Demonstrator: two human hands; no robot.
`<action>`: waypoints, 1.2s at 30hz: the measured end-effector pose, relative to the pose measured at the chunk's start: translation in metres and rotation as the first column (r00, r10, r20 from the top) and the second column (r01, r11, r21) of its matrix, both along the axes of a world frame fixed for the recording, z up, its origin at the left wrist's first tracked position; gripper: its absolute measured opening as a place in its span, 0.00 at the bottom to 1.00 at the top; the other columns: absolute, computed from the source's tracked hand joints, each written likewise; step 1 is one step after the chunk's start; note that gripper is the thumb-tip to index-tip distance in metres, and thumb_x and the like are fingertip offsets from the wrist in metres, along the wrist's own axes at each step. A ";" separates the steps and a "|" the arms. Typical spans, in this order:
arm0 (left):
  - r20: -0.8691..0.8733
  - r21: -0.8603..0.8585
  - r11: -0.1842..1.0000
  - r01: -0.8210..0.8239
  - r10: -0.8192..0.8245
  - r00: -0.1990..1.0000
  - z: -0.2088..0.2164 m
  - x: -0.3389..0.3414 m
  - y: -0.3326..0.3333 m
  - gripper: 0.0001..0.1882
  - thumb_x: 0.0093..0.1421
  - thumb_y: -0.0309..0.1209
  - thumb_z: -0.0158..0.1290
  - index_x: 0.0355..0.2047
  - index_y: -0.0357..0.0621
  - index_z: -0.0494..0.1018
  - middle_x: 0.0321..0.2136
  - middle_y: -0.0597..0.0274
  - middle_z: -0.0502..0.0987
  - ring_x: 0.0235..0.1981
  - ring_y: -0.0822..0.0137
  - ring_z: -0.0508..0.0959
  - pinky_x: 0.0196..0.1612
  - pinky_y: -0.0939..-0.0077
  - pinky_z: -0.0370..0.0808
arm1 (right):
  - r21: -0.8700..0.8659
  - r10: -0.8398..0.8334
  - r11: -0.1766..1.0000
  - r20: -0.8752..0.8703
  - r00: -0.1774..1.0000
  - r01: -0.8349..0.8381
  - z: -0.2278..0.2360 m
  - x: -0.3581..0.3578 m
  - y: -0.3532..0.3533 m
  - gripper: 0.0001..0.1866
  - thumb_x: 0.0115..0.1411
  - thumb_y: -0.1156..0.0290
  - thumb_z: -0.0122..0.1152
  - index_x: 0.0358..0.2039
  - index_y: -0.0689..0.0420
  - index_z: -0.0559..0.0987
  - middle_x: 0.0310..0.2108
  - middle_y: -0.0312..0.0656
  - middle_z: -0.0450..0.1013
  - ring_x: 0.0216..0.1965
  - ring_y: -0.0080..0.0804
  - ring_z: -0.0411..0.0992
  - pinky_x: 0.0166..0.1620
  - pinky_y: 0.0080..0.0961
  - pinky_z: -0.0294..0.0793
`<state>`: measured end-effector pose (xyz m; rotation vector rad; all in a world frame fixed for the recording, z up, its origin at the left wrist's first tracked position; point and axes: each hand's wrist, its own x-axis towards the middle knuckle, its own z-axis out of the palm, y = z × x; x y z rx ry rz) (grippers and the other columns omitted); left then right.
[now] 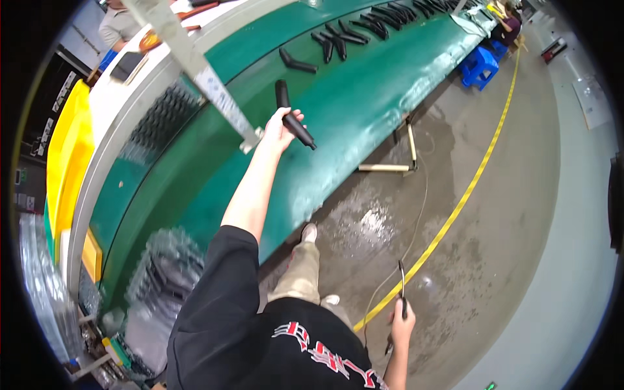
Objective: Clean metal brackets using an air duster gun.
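My left hand (pixel 278 132) reaches out over the green worktop (pixel 351 104), its fingers wrapped round a black, slightly bent, handle-like part (pixel 299 131). One end of the part points away from me; the narrower end points right and toward me. Down at my right side, my right hand (pixel 403 327) grips a thin tool (pixel 402 281) with a dark handle and a slim metal shaft, curved at its tip. What kind of tool it is I cannot make out. Beyond my left hand, several similar black bent parts (pixel 299 63) lie in a row along the worktop.
A metal post (pixel 218 91) slants down beside my left hand. Clear bags of dark parts (pixel 168 273) lie at lower left, a yellow bin (pixel 68 149) beyond. A cable (pixel 421 208) trails over the wet floor. Blue stools (pixel 480 68) and a seated person (pixel 509 27) are far right.
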<state>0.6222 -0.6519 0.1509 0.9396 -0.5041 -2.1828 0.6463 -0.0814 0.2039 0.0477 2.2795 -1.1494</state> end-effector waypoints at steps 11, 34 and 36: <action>0.244 -0.052 0.996 -0.068 0.079 0.967 -0.131 -0.078 -0.223 0.21 0.62 0.37 0.52 0.51 0.36 0.66 0.45 0.46 0.75 0.47 0.53 0.76 0.53 0.51 0.73 | 0.208 -0.263 0.945 0.027 0.964 0.252 0.015 -0.014 -0.094 0.15 0.68 0.63 0.52 0.46 0.59 0.78 0.15 0.34 0.67 0.16 0.19 0.63 0.22 0.16 0.65; 0.544 -0.507 0.823 0.258 0.073 0.836 -0.021 -0.032 0.088 0.18 0.57 0.26 0.49 0.49 0.42 0.67 0.41 0.55 0.75 0.39 0.58 0.77 0.44 0.65 0.75 | 0.124 0.023 0.992 0.048 0.999 -0.029 -0.003 -0.002 -0.079 0.16 0.67 0.63 0.54 0.49 0.58 0.78 0.18 0.34 0.68 0.18 0.20 0.66 0.24 0.17 0.67; 0.441 -0.487 0.843 0.228 0.012 0.897 -0.026 0.011 0.163 0.18 0.57 0.24 0.51 0.50 0.45 0.68 0.42 0.59 0.76 0.37 0.65 0.77 0.40 0.71 0.75 | 0.050 0.127 0.990 0.047 0.991 -0.129 -0.017 -0.001 -0.069 0.16 0.67 0.62 0.54 0.49 0.58 0.78 0.18 0.34 0.68 0.18 0.20 0.66 0.24 0.16 0.67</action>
